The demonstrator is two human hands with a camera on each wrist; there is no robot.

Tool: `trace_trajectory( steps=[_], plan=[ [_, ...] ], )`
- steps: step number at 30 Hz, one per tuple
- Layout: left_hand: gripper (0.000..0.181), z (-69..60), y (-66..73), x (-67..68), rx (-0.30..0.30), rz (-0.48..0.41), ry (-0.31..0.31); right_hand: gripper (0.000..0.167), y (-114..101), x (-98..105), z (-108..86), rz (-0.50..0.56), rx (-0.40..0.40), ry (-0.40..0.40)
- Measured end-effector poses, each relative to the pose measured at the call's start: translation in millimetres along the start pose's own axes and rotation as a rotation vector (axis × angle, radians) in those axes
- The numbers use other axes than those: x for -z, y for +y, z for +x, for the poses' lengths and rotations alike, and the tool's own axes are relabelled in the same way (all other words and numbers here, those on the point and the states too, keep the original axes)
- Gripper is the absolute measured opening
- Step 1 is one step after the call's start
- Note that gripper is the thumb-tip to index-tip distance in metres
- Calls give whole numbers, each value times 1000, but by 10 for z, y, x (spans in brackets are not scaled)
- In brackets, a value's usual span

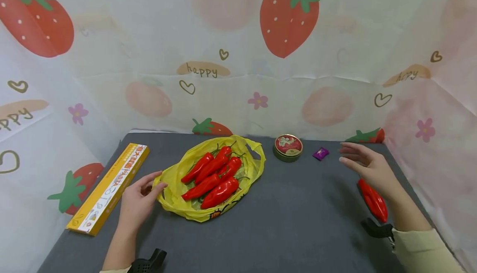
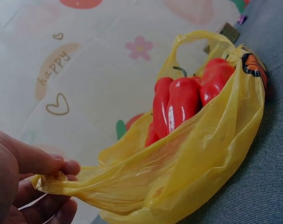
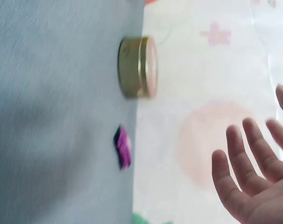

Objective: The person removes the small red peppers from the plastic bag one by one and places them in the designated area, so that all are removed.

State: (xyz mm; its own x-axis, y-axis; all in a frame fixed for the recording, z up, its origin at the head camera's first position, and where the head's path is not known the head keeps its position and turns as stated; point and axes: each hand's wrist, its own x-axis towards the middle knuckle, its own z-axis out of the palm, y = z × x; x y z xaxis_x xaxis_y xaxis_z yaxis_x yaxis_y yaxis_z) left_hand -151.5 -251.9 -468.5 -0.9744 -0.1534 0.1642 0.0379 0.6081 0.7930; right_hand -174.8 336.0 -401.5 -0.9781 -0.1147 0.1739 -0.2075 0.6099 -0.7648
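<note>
White glare on red peppers [image 1: 220, 193]

This looks like a screened-off booth: a strawberry-printed sheet [image 1: 238, 91] surrounds the grey worktop [image 1: 290, 223] from nine to three o'clock.

The right sleeve [image 1: 425, 246] was plain pale cream, ending in a wide cuff. At the right sleeve's wrist end sat a curved black mount [image 1: 375, 229], with a small silvery piece [image 1: 391, 240] beside it. Well to the left of the right sleeve, a matching cream edge [image 1: 118, 270] bordered a black wrist unit [image 1: 149, 262], its casing dotted with tiny holes.
</note>
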Motion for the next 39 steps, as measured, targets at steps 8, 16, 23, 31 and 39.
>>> trace_trajectory(
  steps=[8, 16, 23, 31, 39],
  plan=[
    [43, -8, -5, -2, 8, -1, 3, 54, -288, -255, 120, 42, 41, 12],
    [42, 0, 1, 10, 10, 5, -1, 51, -392, -493, 213, 126, 115, 9],
    [42, 18, 2, -12, 1, -10, 6, 51, -538, -693, 250, 194, 105, -6],
    [43, 24, 6, 10, 17, -14, -6, 50, -633, -996, 300, 267, 129, -81],
    [43, 3, 6, 29, 27, -7, -6, 49, -751, -1333, 353, 349, 142, -173]
  ],
)
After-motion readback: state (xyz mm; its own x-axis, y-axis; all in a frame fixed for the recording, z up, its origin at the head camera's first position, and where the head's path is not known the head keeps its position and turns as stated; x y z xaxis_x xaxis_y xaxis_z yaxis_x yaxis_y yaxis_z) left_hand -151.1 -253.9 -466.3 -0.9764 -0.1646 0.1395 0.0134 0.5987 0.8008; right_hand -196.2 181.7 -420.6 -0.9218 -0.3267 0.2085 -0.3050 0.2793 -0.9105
